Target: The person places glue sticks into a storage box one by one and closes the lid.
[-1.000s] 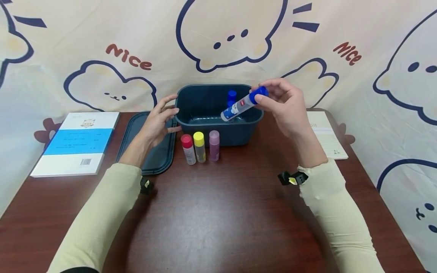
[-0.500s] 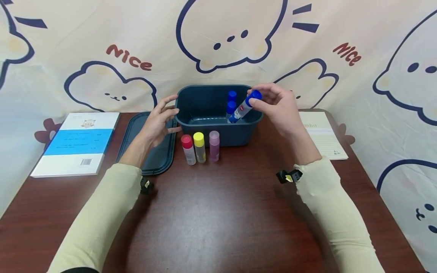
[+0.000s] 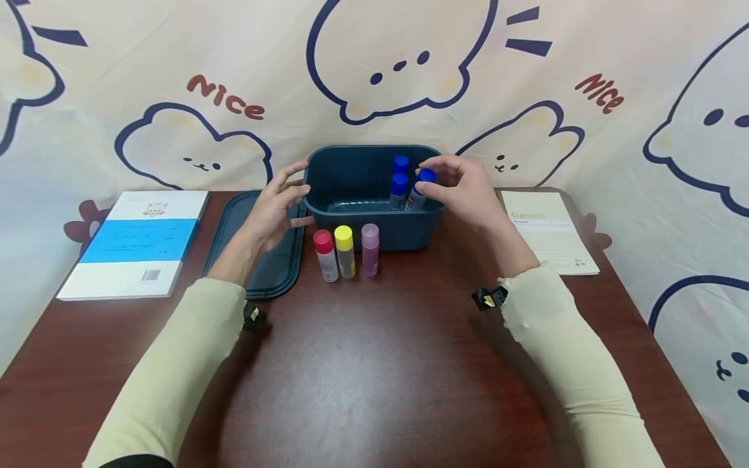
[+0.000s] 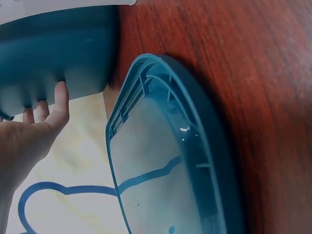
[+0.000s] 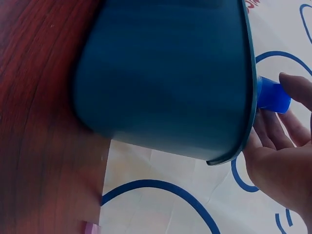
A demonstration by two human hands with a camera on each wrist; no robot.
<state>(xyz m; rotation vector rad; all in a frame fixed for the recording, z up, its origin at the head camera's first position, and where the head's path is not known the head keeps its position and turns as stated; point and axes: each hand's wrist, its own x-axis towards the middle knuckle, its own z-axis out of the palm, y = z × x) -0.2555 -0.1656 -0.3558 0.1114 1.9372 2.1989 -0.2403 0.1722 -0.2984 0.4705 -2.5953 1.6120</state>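
Observation:
A dark teal plastic bin point(image 3: 374, 234) stands at the back of the table. My left hand point(image 3: 275, 205) rests its fingertips against the bin's left end; in the left wrist view they press on the outer wall. My right hand point(image 3: 462, 188) pinches the blue cap of a glue stick point(image 3: 417, 198) inside the bin's right end, its lower part hidden by the front wall. The same blue cap point(image 5: 274, 95) shows between thumb and fingers in the right wrist view. Beside it in the bin stand two blue-capped glue sticks point(image 3: 398, 188).
Before the bin stand similar tubes with a red cap point(image 3: 326, 257), a yellow cap point(image 3: 345, 253) and a purple body point(image 3: 370, 251). The bin's lid point(image 3: 275, 266) lies left under my left forearm. A book point(image 3: 137, 244) lies far left, a notepad point(image 3: 550, 234) right.
My right hand has moved left and down, lowering the glue stick from a slant above the bin to nearly upright inside it. The left hand stays at the bin's left end.

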